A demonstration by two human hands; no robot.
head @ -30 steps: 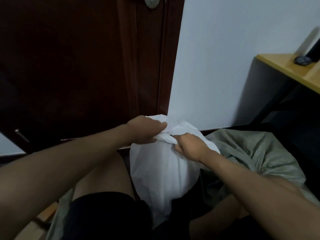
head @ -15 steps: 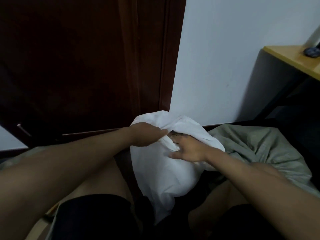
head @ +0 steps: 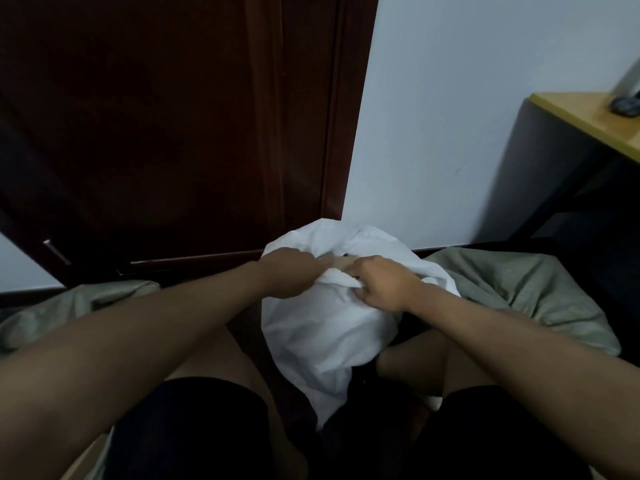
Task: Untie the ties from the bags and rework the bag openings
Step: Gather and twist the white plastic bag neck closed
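— What's nearest you?

— My own legs in dark shorts [head: 194, 427], knees apart. The white bag [head: 322, 334] stands between them, its bottom tapering down toward my lap and its bunched top up where my fingers are.

— And your hands?

— Both are on the bag's top. My left hand [head: 289, 271] has its fingers curled round a gathered fold of the white material on the left side of the opening. My right hand [head: 384, 284] pinches a twisted roll of the same material just beside it, thumb low, knuckles up. The two hands are nearly touching, with a short stretch of fabric pulled between them.

— Can you see a tie?

— I cannot tell. The material is crumpled under my fingers, and there is only a small dark gap just beyond my right knuckles.

— What lies around the bag?

— A rumpled grey-green cloth [head: 519, 289] spreads to the right of my right hand and beyond it, and more of it shows to the left, under my left forearm.

— And farther off?

— Beyond my left hand is a dark brown wooden door [head: 166, 126]. Beyond my right hand is a pale wall [head: 467, 98]. Far to the right, a yellow-topped counter [head: 588, 123] carries a small dark object [head: 625, 105], too blurred to name.
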